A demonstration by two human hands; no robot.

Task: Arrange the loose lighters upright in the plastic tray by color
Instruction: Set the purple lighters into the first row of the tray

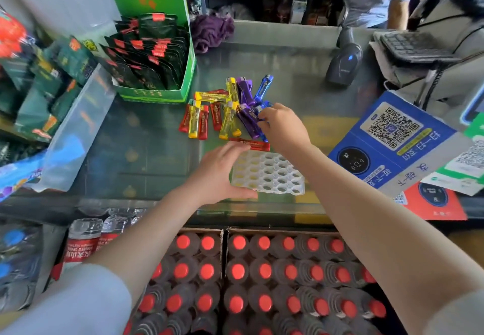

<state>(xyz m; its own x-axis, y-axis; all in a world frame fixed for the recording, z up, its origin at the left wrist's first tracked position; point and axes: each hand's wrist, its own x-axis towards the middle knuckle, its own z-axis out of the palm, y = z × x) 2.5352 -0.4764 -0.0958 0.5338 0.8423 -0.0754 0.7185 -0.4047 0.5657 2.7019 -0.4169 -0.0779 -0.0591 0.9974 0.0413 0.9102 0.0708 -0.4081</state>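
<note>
A white plastic tray [272, 175] with rows of round holes lies on the glass counter, and no lighter stands in it. My left hand [220, 175] holds its left edge, fingers spread along the far side and thumb at the near corner. Beyond the tray lies a loose pile of lighters: red ones [203, 122], yellow ones [227, 120], purple ones [245, 91] and blue ones [264, 86]. One red lighter [251, 144] lies against the tray's far edge. My right hand [282, 125] reaches into the pile's right side and pinches a blue lighter [263, 125].
A green display box [157, 83] of dark packets stands left of the pile. A barcode scanner [344, 65] and keyboard sit at the right back. Blue [390, 138] and red [432, 201] QR payment signs lie to the right. Crates of red-capped bottles [262, 269] are below the counter.
</note>
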